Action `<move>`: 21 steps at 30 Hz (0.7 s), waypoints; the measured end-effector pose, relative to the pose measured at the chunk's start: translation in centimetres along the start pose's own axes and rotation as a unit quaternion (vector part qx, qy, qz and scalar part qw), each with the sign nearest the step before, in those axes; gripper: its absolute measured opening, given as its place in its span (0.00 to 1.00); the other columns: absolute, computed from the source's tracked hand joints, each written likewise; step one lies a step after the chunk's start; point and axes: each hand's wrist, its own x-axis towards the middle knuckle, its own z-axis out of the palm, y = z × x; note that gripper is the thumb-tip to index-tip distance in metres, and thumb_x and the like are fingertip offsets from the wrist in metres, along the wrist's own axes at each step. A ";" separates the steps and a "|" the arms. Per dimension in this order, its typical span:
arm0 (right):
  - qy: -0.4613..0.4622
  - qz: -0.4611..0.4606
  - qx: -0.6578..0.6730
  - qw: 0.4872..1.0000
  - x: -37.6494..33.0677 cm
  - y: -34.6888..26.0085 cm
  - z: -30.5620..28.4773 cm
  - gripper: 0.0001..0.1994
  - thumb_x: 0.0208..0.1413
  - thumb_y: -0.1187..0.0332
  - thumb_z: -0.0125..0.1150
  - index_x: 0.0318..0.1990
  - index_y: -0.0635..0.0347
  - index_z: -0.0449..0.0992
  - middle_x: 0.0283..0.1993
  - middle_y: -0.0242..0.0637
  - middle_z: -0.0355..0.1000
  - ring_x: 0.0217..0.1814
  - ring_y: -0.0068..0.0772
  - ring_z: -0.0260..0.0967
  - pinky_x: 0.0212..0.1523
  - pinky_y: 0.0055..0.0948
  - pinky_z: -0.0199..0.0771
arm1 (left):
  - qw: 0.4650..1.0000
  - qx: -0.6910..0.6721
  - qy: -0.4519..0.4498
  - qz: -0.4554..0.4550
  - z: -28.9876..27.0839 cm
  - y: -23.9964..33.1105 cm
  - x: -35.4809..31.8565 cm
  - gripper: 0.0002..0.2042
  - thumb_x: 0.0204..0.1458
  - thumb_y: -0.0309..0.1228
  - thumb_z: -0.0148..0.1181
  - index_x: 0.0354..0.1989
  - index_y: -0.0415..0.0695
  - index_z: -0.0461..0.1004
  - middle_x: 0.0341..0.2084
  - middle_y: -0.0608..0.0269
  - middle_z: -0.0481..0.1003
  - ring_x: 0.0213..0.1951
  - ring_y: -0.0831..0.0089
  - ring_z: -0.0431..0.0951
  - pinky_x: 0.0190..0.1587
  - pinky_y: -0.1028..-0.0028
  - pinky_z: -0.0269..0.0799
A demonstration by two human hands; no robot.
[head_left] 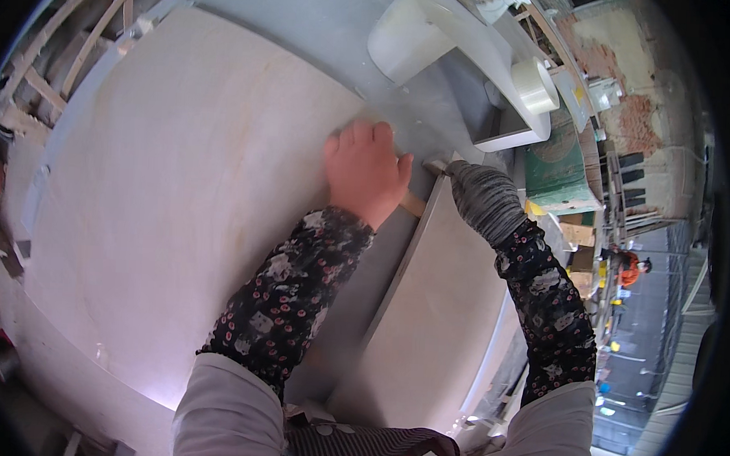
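My bare left hand (366, 169) is closed at the far right corner of a large pale panel (180, 179). Its fingertips are hidden, and I cannot tell what they grip. Beside its thumb, a short tan wooden strip (413, 204) crosses the gap toward a narrower pale panel (439, 305). My right hand (474, 188), in a grey ribbed glove, is closed at the far end of this narrower panel. From its fingers sticks a small, light, flat-looking piece (438, 163), too small to name. The narrower panel's long edge faces the large panel.
Beyond my hands, a grey work surface (325, 22) carries a white curved piece (410, 38), a white-edged open box shape (511, 141) and a roll of clear tape (536, 85). A green bin (559, 167) stands at right. Farther right, a person in orange (628, 268) is visible.
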 end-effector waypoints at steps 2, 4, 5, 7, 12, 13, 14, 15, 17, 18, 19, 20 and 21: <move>-0.040 0.004 -0.042 0.998 0.3 -0.5 -0.4 0.18 0.60 0.73 0.50 0.56 0.49 0.76 0.32 0.46 0.78 0.32 0.49 0.77 0.36 0.47 0.76 | 1.000 -0.006 0.004 -0.006 0.1 -0.1 0.1 0.18 0.49 0.42 0.65 0.44 0.45 0.74 0.40 0.57 0.73 0.47 0.57 0.73 0.51 0.56 0.64; -0.077 0.007 -0.067 0.995 0.7 -0.9 -0.7 0.20 0.60 0.74 0.49 0.58 0.46 0.76 0.32 0.44 0.78 0.31 0.48 0.77 0.36 0.48 0.76 | 1.000 -0.017 0.014 -0.009 0.1 -0.1 0.0 0.16 0.49 0.40 0.64 0.42 0.44 0.74 0.40 0.57 0.73 0.47 0.57 0.74 0.51 0.56 0.64; -0.103 0.023 -0.071 0.992 1.0 -1.0 -0.7 0.21 0.60 0.75 0.48 0.58 0.45 0.76 0.33 0.44 0.78 0.33 0.48 0.77 0.37 0.47 0.76 | 1.000 -0.022 0.020 -0.008 0.1 -0.1 0.0 0.16 0.49 0.40 0.64 0.41 0.44 0.74 0.39 0.57 0.73 0.46 0.57 0.74 0.50 0.56 0.64; -0.138 0.048 -0.070 0.987 1.7 -1.2 -0.7 0.22 0.59 0.76 0.47 0.58 0.43 0.76 0.35 0.44 0.79 0.35 0.48 0.78 0.40 0.47 0.76 | 0.999 -0.034 0.018 -0.009 0.1 -0.2 -0.1 0.14 0.49 0.39 0.64 0.40 0.44 0.73 0.38 0.57 0.73 0.46 0.57 0.74 0.50 0.55 0.64; -0.120 0.045 -0.034 0.991 2.6 -1.3 -0.7 0.15 0.59 0.70 0.52 0.52 0.53 0.79 0.39 0.49 0.79 0.41 0.53 0.77 0.43 0.48 0.77 | 0.997 -0.062 0.048 0.000 0.1 -0.2 -0.2 0.12 0.49 0.38 0.62 0.37 0.44 0.73 0.37 0.57 0.72 0.45 0.58 0.73 0.49 0.56 0.64; -0.138 0.060 -0.037 0.988 2.7 -1.2 -0.7 0.15 0.59 0.70 0.52 0.52 0.52 0.80 0.40 0.49 0.79 0.43 0.53 0.77 0.44 0.48 0.77 | 0.997 -0.066 0.041 -0.003 0.2 -0.2 -0.2 0.12 0.49 0.37 0.62 0.37 0.44 0.73 0.37 0.57 0.72 0.44 0.58 0.73 0.49 0.56 0.64; -0.147 0.065 -0.042 0.986 2.8 -1.2 -0.7 0.15 0.59 0.70 0.53 0.51 0.53 0.80 0.39 0.49 0.79 0.43 0.53 0.77 0.44 0.48 0.77 | 0.997 -0.071 0.041 -0.001 0.2 -0.2 -0.2 0.11 0.50 0.37 0.62 0.37 0.44 0.73 0.37 0.57 0.72 0.44 0.58 0.73 0.49 0.57 0.64; -0.147 0.062 -0.043 0.986 2.8 -1.1 -0.6 0.14 0.59 0.70 0.53 0.51 0.54 0.80 0.39 0.49 0.79 0.43 0.53 0.77 0.44 0.48 0.77 | 0.997 -0.076 0.035 -0.004 0.3 -0.2 -0.2 0.11 0.50 0.37 0.61 0.37 0.44 0.73 0.37 0.57 0.72 0.44 0.58 0.73 0.49 0.57 0.64; -0.161 0.061 -0.042 0.984 2.8 -0.9 -0.5 0.15 0.59 0.70 0.52 0.51 0.52 0.80 0.40 0.49 0.79 0.44 0.53 0.77 0.46 0.47 0.76 | 0.996 -0.077 0.038 -0.006 0.4 -0.3 -0.2 0.11 0.50 0.36 0.61 0.37 0.44 0.73 0.37 0.58 0.73 0.44 0.58 0.74 0.49 0.57 0.64; -0.174 0.065 -0.040 0.982 2.8 -0.8 -0.3 0.17 0.59 0.70 0.51 0.53 0.50 0.79 0.41 0.49 0.79 0.45 0.52 0.77 0.48 0.47 0.76 | 0.996 -0.075 0.045 -0.005 0.4 -0.3 -0.2 0.10 0.50 0.36 0.61 0.36 0.45 0.73 0.37 0.58 0.73 0.43 0.58 0.74 0.48 0.57 0.64; -0.174 0.066 -0.033 0.982 2.7 -0.6 -0.2 0.18 0.59 0.69 0.49 0.54 0.48 0.79 0.43 0.48 0.79 0.46 0.51 0.77 0.49 0.46 0.76 | 0.996 -0.072 0.047 -0.005 0.5 -0.4 -0.2 0.10 0.50 0.36 0.60 0.36 0.45 0.73 0.36 0.58 0.73 0.43 0.58 0.74 0.48 0.57 0.64; -0.174 0.075 -0.038 0.981 2.6 -0.5 0.0 0.15 0.59 0.69 0.51 0.51 0.51 0.80 0.41 0.49 0.79 0.45 0.52 0.77 0.48 0.47 0.76 | 0.996 -0.078 0.048 -0.008 0.5 -0.3 -0.2 0.10 0.50 0.36 0.60 0.36 0.45 0.73 0.36 0.58 0.73 0.43 0.58 0.74 0.48 0.57 0.64; -0.159 0.079 -0.036 0.983 2.5 -0.5 0.2 0.13 0.59 0.69 0.53 0.47 0.54 0.80 0.39 0.50 0.79 0.44 0.53 0.77 0.47 0.47 0.76 | 0.996 -0.082 0.045 -0.012 0.6 -0.4 -0.1 0.10 0.50 0.36 0.60 0.36 0.45 0.73 0.36 0.58 0.73 0.43 0.58 0.74 0.48 0.57 0.64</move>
